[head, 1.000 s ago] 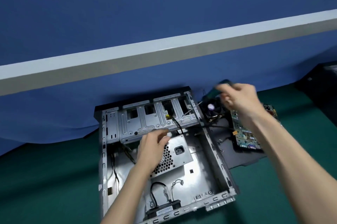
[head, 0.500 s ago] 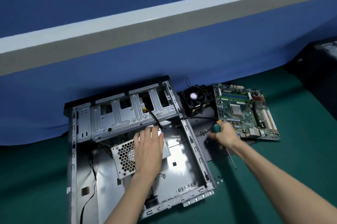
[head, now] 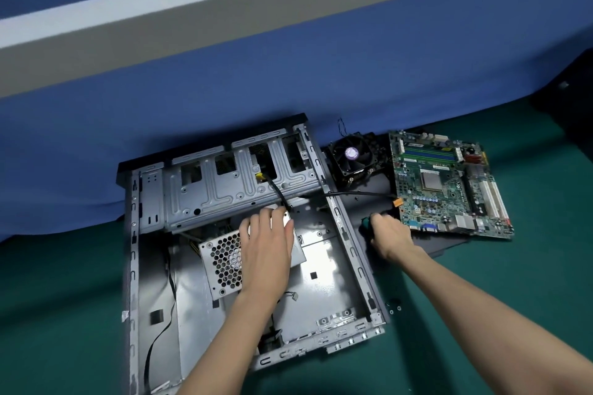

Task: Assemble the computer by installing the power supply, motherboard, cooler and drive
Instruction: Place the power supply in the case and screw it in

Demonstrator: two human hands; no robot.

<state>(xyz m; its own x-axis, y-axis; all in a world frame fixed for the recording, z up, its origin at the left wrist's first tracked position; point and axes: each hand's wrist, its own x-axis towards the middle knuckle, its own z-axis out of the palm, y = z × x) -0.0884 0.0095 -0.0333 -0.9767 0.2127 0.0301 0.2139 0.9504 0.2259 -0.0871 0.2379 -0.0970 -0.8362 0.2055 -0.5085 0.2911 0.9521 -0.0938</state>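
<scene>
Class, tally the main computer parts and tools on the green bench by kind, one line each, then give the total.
Case: 1
Power supply: 1
Motherboard: 1
Cooler: 1
Screwdriver: 1
Total: 5

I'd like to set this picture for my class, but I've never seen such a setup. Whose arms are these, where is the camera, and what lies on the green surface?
No machine here: a person works with bare hands. The camera sits on their head, looking forward and down, so both arms reach in from below. On the green table lies an open metal computer case. The left hand rests flat on the power supply, a grey box with a honeycomb grille, inside the case. The right hand grips the green handle of what looks like a screwdriver, just outside the case's right wall. Further right, not yet installed, lie the motherboard and the cooler with its black fan.
</scene>
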